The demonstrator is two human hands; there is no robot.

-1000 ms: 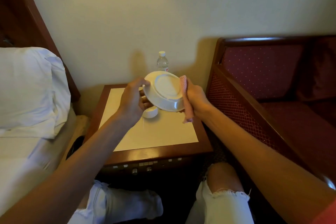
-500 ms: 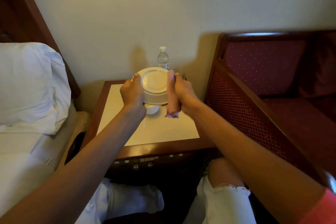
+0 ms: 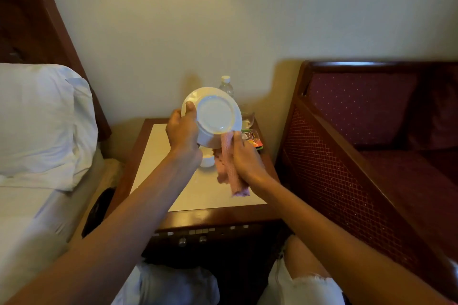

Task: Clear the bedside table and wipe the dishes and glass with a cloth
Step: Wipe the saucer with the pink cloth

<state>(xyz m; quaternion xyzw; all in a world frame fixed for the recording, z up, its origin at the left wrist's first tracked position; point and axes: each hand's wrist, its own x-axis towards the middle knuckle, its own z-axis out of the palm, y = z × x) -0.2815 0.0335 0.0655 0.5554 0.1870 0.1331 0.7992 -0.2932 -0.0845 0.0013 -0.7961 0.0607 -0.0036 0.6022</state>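
White bowl [image 3: 214,116] hangs tilted above the bedside table [image 3: 148,156], underside to the camera, its rim gripped by the curled fingers of the left hand [image 3: 182,131]. The right hand [image 3: 245,158] clutches a pink cloth [image 3: 229,168] against the bowl's lower edge.

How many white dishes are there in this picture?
2. A bowl held up by the left hand, and a smaller dish on the table just below it, partly hidden by that hand. Others may be hidden.
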